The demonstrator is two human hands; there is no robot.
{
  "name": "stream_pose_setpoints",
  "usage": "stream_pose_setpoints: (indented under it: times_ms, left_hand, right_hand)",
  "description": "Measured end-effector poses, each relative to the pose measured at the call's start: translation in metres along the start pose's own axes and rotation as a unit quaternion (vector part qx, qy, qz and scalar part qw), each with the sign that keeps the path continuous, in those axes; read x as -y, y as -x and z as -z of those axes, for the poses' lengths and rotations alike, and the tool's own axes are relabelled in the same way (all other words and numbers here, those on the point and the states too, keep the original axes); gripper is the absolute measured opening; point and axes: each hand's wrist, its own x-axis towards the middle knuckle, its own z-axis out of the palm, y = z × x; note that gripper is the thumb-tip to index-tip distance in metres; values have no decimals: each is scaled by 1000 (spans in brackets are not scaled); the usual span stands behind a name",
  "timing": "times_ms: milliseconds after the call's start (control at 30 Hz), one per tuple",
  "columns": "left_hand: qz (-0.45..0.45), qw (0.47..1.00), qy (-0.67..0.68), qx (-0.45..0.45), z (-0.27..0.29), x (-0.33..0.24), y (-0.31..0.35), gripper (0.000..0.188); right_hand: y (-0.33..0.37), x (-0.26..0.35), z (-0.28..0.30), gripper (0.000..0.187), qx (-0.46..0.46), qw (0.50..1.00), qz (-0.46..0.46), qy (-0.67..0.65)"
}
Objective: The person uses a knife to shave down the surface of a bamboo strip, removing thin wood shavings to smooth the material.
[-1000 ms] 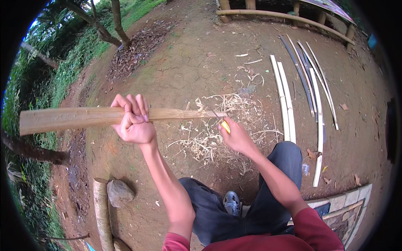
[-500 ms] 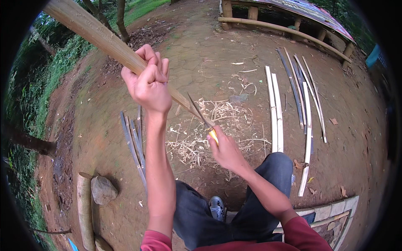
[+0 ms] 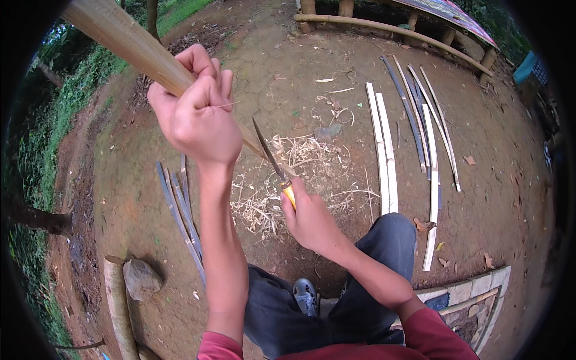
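Note:
My left hand [image 3: 201, 117] is closed in a fist around a long, pale bamboo strip [image 3: 135, 45]. The strip slants from the upper left, close to the camera, down toward my right hand. My right hand [image 3: 312, 219] grips a knife [image 3: 288, 192] with a yellow handle and a slim dark blade pointing up and left. The blade crosses the strip's lower end, just above my right fingers. Whether its edge bites into the bamboo I cannot tell. Below the strip, curled shavings [image 3: 261, 210] lie heaped on the dirt in front of my feet.
Split bamboo strips [image 3: 387, 162] lie on the ground to the right, with darker strips [image 3: 180, 210] to the left. A log [image 3: 118, 306] and a stone [image 3: 142, 279] are at lower left. A bamboo platform [image 3: 396, 29] stands at the back; a block-edged border [image 3: 480, 285] is at lower right.
The whole view has shifted slightly, so the ground things sit further left and up. My left hand looks a little larger and nearer. Both hands keep their grips; the knife blade is slightly more upright.

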Motion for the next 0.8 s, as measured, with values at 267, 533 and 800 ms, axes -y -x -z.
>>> stream_pose_setpoints:
  times_ms: [267, 533, 800]
  left_hand:
    - [84, 991, 102, -10, 19, 5, -5, 20]
    - [112, 987, 101, -52, 3, 0, 2, 17]
    - [10, 988, 60, 144, -1, 8, 0, 22]
  right_hand:
    - [-27, -24, -1, 29, 51, 998, -41, 23]
    - [-30, -49, -16, 21, 23, 998, -55, 38]
    - [-31, -54, -19, 18, -32, 997, -47, 54]
